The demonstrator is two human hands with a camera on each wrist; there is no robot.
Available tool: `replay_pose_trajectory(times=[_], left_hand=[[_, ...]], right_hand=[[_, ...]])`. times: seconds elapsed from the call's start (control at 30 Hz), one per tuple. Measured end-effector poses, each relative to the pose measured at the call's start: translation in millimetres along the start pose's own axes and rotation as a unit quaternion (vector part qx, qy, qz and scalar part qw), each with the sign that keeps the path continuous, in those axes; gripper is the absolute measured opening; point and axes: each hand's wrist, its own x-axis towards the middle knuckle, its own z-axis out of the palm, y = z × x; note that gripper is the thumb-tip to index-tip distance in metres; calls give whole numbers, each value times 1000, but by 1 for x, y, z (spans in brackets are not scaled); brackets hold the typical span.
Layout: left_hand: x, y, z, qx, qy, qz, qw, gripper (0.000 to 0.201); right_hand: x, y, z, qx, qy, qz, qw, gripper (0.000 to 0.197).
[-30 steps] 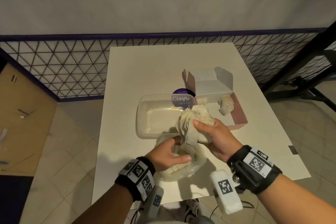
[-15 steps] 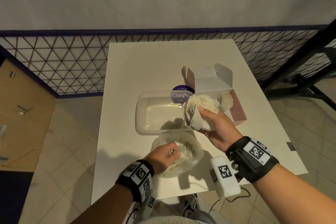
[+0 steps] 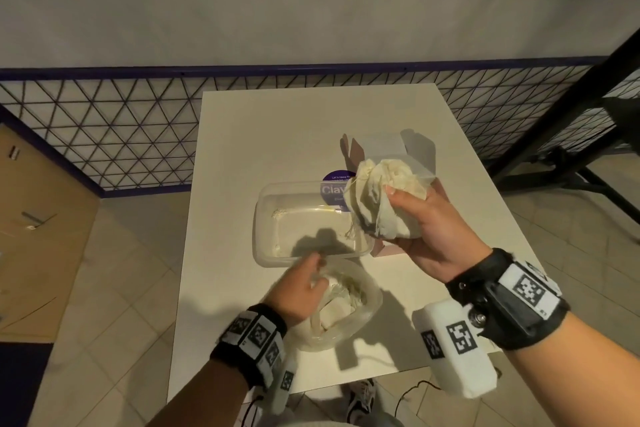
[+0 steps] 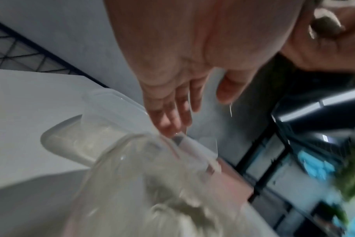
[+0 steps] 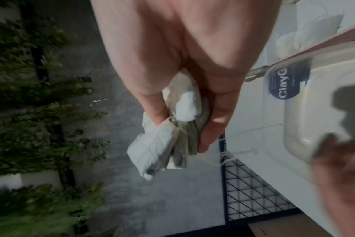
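My right hand grips a lump wrapped in off-white cloth, held up above the right end of a clear rectangular tub. In the right wrist view the thumb and fingers curl round the cloth bundle, and loose threads hang from it. My left hand is low over a crumpled clear plastic bag with pale material inside, near the table's front edge. Its fingers are straight and hold nothing, reaching toward the tub just past the bag.
The white table carries an open pink cardboard box behind the tub, with a pale lump in it. A purple round label sits on the tub. A triangle-mesh fence runs behind, and dark metal legs stand at right.
My right hand has lifted the cloth bundle up and away to the right, off the bag. My left hand has come off the bag's contents and spread its fingers toward the tub.
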Motion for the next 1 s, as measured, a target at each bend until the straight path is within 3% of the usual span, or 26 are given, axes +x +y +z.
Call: replay_pose_trajectory(times=[0.1,0.2,0.3,0.37,0.5,0.57,0.63,0.73,0.77,0.9,1.0], left_hand=[[-4,22,-17,-227,83,8,970,29],[-5,33,-24,-437,55,34,897,71],[-5,33,-17,-513,-11,15,858,104],[-6,27,-10,-541,-41,-7,840,101],[-11,27,-2,-521,-30,-60,851,49],[-9,30,-3,-566,-17,-100,818,40],[-8,31,-1,-594,-35,-114,796,43],[-9,36,-3,-606,-22,-131,784,51],[-9,37,-3,-606,-16,-136,783,51],[-4,31,-7,-613,0,-161,774,56],[-2,27,-10,-623,8,-145,768,55]], right_hand=[[-1,22,1,-30,-10,57,998,18],[5,54,1,-94,8,98,991,23],[10,79,1,-154,21,105,982,24],[12,88,1,-170,24,106,979,23],[12,95,3,-195,-6,102,975,21],[13,96,2,-207,-8,101,973,20],[19,98,-4,-293,17,75,953,36],[26,101,-15,-470,32,53,881,77],[27,101,-17,-476,32,45,878,76],[22,97,-18,-374,59,-16,925,58],[15,96,-17,-366,137,-105,914,46]])
